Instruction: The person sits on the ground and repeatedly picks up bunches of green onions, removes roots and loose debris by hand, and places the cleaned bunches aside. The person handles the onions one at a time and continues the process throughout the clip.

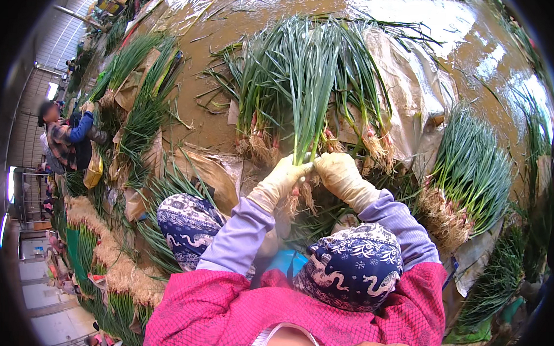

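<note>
My left hand [284, 175], in a pale rubber glove, is closed around the lower stems of a few green onions [309, 112]. Their reddish bulbs and pale roots [299, 195] hang below my fingers. My right hand [339, 173], gloved alike, touches the left at the same stems with its fingers curled; what lies inside its grip is hidden. Just beyond my hands, a spread of green onions [265, 88] lies with roots towards me and leaves pointing away. Some of these lie on a whitish woven sheet [400, 86].
A large green onion bundle [471, 171] lies at the right. To the left are further green onion piles [148, 104] and a long row of root ends [125, 270]. A person [69, 134] sits handling onions at the far left. The brown floor [211, 125] looks wet.
</note>
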`<state>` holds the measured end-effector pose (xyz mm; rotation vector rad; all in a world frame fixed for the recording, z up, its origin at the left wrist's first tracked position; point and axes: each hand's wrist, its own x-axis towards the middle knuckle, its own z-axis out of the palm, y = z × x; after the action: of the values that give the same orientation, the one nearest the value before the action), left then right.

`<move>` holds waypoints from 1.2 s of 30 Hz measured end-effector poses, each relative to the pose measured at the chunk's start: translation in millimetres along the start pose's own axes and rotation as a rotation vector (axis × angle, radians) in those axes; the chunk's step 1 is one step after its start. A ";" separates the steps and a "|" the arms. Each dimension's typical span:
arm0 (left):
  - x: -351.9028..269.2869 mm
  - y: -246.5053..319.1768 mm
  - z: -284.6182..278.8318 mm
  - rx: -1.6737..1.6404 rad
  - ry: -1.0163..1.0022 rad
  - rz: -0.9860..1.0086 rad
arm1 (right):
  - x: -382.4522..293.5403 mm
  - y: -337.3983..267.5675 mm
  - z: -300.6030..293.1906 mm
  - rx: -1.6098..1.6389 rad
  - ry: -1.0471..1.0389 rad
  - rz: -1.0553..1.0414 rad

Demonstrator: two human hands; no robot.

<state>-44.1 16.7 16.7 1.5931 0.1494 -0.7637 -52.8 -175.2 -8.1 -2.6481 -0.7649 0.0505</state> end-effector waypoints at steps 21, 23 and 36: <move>0.1 7.6 18.3 -0.734 -0.046 -0.092 | 44.9 45.3 25.7 1.414 0.462 0.786; 1.2 8.3 13.7 -0.755 -0.021 -0.034 | 50.0 59.3 30.6 0.450 0.422 0.750; 20.9 3.3 -26.2 -1.042 -0.041 0.113 | -97.7 22.7 16.0 0.456 0.180 0.879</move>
<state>-16.4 33.4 7.5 0.5874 0.3557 -0.4865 -126.6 -238.1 -38.2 -2.2889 0.4552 0.1892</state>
